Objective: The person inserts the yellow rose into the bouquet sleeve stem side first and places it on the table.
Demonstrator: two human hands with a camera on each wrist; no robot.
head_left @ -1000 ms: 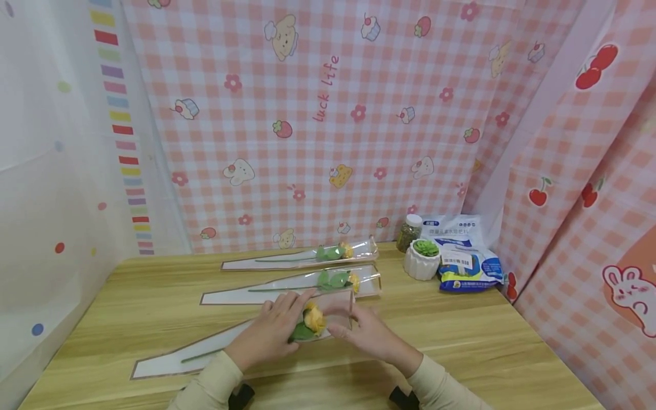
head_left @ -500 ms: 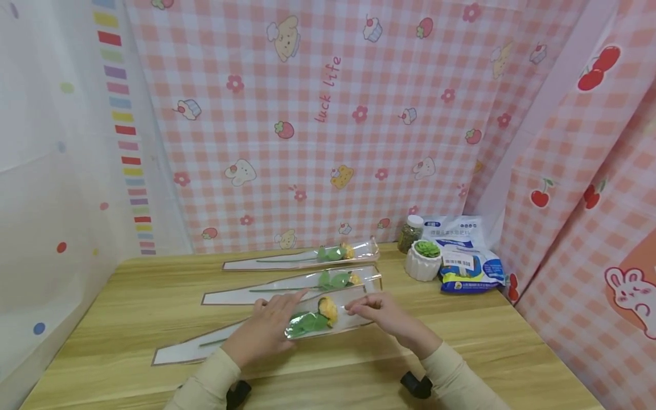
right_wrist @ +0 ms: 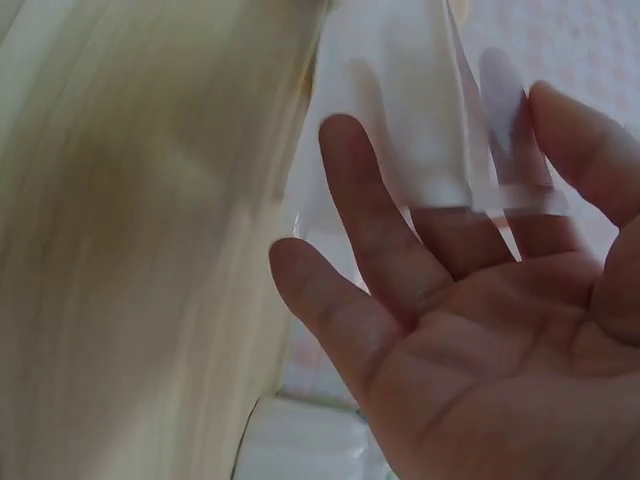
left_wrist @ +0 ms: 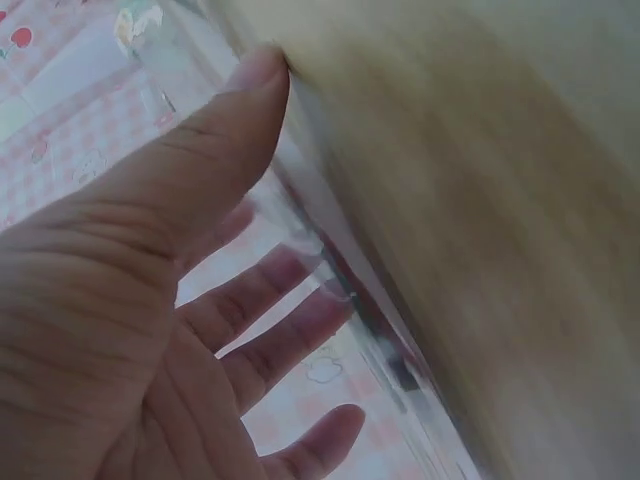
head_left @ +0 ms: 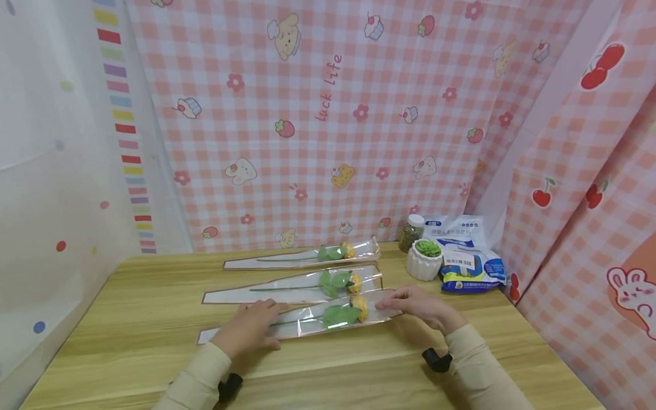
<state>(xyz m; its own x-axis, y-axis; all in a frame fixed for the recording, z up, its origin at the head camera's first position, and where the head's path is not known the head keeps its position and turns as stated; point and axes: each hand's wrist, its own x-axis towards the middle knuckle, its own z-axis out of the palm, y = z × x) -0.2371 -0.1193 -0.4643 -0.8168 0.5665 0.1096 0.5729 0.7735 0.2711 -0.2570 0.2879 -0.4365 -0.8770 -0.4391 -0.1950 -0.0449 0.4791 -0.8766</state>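
A yellow rose (head_left: 360, 308) with green leaves lies in a clear, pale-backed flower sleeve (head_left: 307, 327), nearest the front of the table. My left hand (head_left: 250, 327) rests across the stem part of this sleeve, its fingers spread and relaxed. In the left wrist view the thumb (left_wrist: 225, 130) touches the sleeve's edge. At the wide end, my right hand (head_left: 422, 306) pinches the film between thumb and index finger. In the right wrist view the film (right_wrist: 400, 110) covers part of its fingers. Two more sleeved roses, the middle one (head_left: 338, 282) and the far one (head_left: 335, 251), lie behind.
At the back right of the wooden table (head_left: 328, 378) stand a white pot (head_left: 423, 265) with a green succulent, a white-lidded jar (head_left: 411, 233) and blue-and-white bags (head_left: 470, 267). A pink checked cloth (head_left: 328, 142) hangs behind, with more cloth along both sides.
The front sleeved rose has moved right and lies nearer parallel to the others. Both hands have come apart; the right hand has shifted right with the wide end, its fingers out of the opening.
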